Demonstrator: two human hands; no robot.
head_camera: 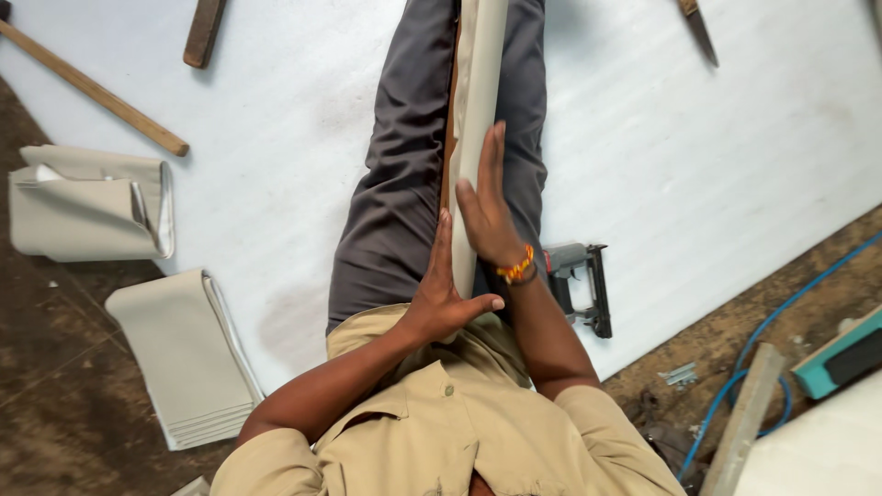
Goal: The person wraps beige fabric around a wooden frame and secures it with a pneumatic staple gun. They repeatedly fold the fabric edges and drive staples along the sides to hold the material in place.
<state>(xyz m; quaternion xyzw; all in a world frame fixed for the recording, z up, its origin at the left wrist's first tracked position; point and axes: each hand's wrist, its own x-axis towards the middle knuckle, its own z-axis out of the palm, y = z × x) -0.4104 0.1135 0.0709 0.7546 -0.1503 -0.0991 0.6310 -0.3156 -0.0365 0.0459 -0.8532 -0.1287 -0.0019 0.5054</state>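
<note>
The person sits on a white foam sheet [717,165] spread over the floor, legs stretched forward, with a long narrow piece wrapped in beige covering [480,101] lying lengthwise along the lap between the thighs. The left hand [439,298] lies flat against the piece's left side, fingers extended and thumb spread toward the near end. The right hand [487,207], a beaded band at its wrist, is likewise open and pressed palm-down on the top face, fingers pointing away from the body. Neither hand grips; both press and smooth. By my judgement, the step in hand is pulling and flattening the covering onto the piece so it lies snug. A pneumatic stapler [581,287] rests on the sheet just beside the right forearm, its blue air hose [781,317] trailing off to the right. Fastening would call for one hand to keep the covering taut while the other fetches that tool. Folded stacks of beige material [184,354] lie well apart to the left, near a wooden stick [92,89].
</note>
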